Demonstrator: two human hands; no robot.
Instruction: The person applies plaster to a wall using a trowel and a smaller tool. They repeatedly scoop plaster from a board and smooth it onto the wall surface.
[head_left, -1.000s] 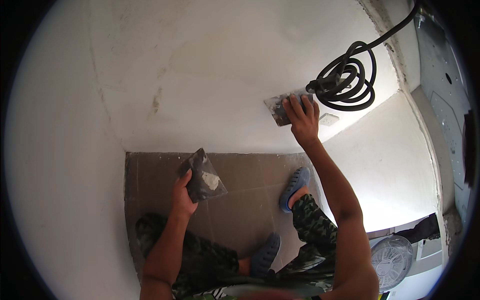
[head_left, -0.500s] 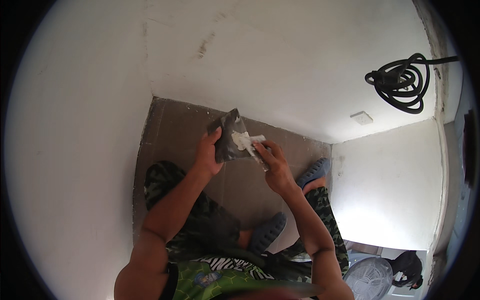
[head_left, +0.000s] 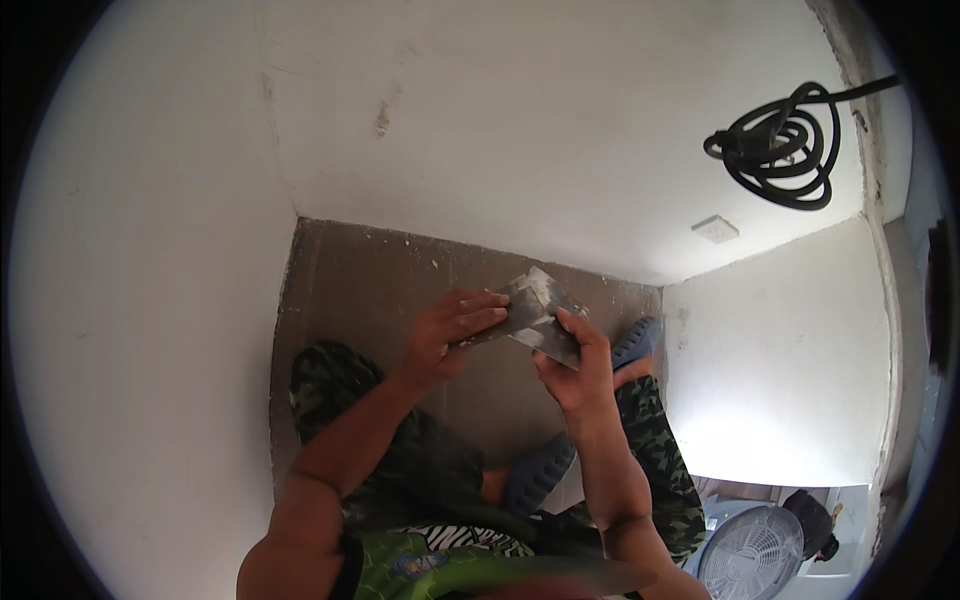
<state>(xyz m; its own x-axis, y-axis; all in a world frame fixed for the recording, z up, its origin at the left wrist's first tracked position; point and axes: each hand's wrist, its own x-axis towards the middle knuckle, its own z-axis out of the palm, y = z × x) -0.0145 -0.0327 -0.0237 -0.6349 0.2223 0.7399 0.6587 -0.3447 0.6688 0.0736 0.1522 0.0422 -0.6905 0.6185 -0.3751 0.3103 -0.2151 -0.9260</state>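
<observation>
My left hand (head_left: 446, 328) grips a flat dark metal putty blade (head_left: 519, 304), fingers laid along its upper face. My right hand (head_left: 582, 362) holds a second flat putty blade (head_left: 556, 335), with the fingers and thumb at its right side. The two blades touch or overlap near their far corners, just above the floor as seen from here. Whitish putty smears both of them. Each hand's grip underneath is partly hidden by the blades.
White walls (head_left: 480, 130) meet the brown floor (head_left: 350, 265), specked with white. A coiled black cable (head_left: 785, 150) hangs on the right, above a white wall plate (head_left: 716, 229). A fan (head_left: 752, 555) and a person (head_left: 810, 522) are at lower right. My legs straddle the floor.
Both blades have turned and shifted a little right and nearer. The thick cream putty patch seen on the left one no longer shows. My right hand now grips from the side.
</observation>
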